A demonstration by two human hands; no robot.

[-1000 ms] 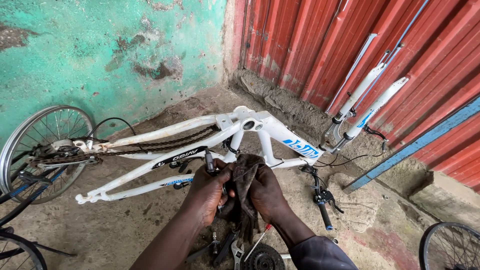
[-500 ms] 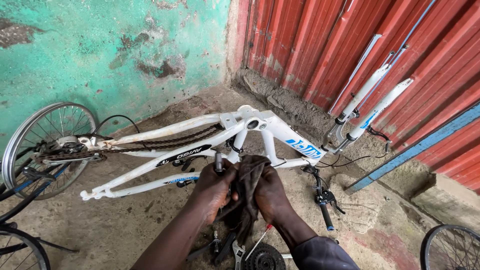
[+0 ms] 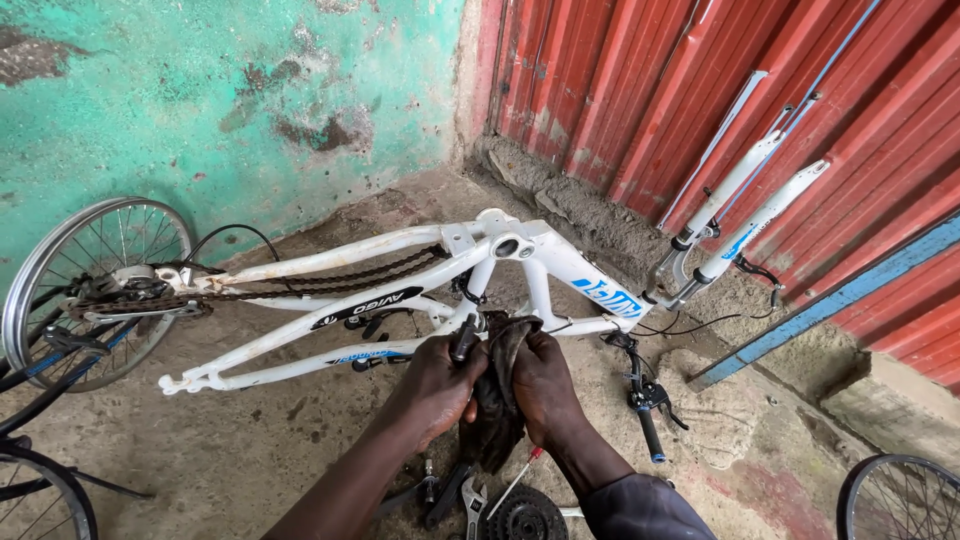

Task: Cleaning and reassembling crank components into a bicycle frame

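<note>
Head view: left hand [image 3: 432, 385] in a closed grip on a dark metal part [image 3: 463, 340]; right hand [image 3: 545, 385] in a closed grip, pressing a dirty black rag [image 3: 497, 400] against it, apparently to wipe grease. Directly above both grips lies the white bicycle frame [image 3: 400, 290], upturned on the concrete floor [image 3: 250, 450]. Below them, a sprocket [image 3: 525, 515] and wrench [image 3: 472, 495].

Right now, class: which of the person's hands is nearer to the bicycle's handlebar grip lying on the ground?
Right. The right hand holds the dark rag just left of the handlebar grip; the left hand is farther left, beyond the rag.
</note>
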